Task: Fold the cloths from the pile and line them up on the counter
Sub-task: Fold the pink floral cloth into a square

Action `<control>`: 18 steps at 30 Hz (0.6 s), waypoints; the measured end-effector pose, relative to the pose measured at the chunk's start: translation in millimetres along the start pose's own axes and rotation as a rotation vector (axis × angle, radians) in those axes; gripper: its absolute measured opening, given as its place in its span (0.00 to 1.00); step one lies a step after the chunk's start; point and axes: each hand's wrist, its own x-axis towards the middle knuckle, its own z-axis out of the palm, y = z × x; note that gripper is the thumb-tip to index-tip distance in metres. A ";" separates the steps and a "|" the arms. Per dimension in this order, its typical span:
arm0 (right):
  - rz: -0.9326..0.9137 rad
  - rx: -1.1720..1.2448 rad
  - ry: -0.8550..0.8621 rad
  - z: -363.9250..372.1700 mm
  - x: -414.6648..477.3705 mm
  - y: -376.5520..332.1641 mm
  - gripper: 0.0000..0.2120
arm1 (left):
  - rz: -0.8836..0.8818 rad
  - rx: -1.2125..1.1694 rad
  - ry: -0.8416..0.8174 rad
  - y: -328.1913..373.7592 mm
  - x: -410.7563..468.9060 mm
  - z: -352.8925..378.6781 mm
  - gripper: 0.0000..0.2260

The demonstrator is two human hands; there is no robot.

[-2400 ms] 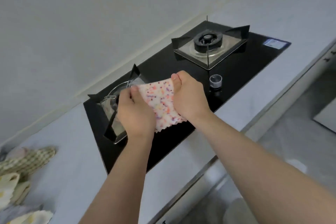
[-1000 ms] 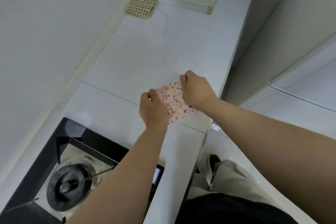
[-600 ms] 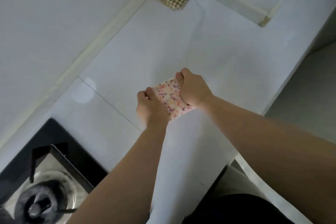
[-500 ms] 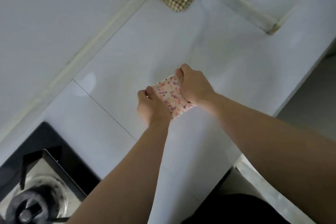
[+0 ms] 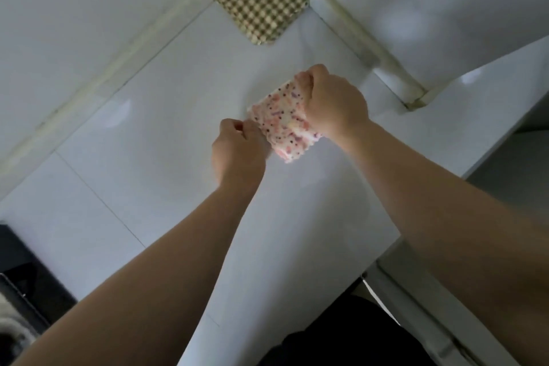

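Left hand: pinches the near edge of the dotted cloth.
Checked cloth: folded, lying in the back corner of the counter. I count one done.
Dotted cloth: folded, held low over the counter, possibly touching it, not yet set down.
Right hand: grips the far edge.
Pile: out of view, so what remains is unknown.

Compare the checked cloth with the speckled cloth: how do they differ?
The checked cloth has brown-and-cream checks; the speckled cloth has pink and purple specks on white. The checked cloth lies flat on the counter, untouched; the speckled cloth is gripped by the left hand and right hand. Both are folded small.
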 end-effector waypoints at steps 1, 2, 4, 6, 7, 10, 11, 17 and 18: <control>-0.037 -0.069 0.097 2.9 -3.8 3.5 0.19 | 0.067 0.088 0.017 0.2 -3.4 -0.8 0.09; -0.076 -0.142 0.191 3.8 -9.3 6.5 0.16 | 0.188 0.173 0.039 0.9 -8.0 -1.5 0.09; -0.167 -0.164 0.300 4.8 -20.8 13.5 0.13 | 0.563 0.337 0.075 -2.2 -14.3 1.1 0.11; -0.330 -0.069 0.245 9.3 -30.4 23.0 0.16 | 0.842 0.519 0.075 -9.6 -14.3 10.5 0.14; -0.401 -0.038 0.206 12.7 -34.4 27.9 0.16 | 0.877 0.576 0.053 -11.5 -13.0 15.7 0.15; -0.432 -0.058 0.121 22.5 -38.6 39.9 0.17 | 0.822 0.623 0.001 -4.5 -11.1 26.6 0.18; -0.408 -0.061 0.118 23.9 -37.2 42.4 0.18 | 0.830 0.623 -0.001 -0.8 -8.2 29.0 0.18; -0.280 -0.099 0.170 14.1 -2.1 44.0 0.21 | 0.888 0.707 -0.107 29.0 26.1 28.9 0.21; -0.264 -0.109 0.172 12.0 4.8 43.3 0.21 | 0.895 0.719 -0.131 34.6 31.5 27.8 0.22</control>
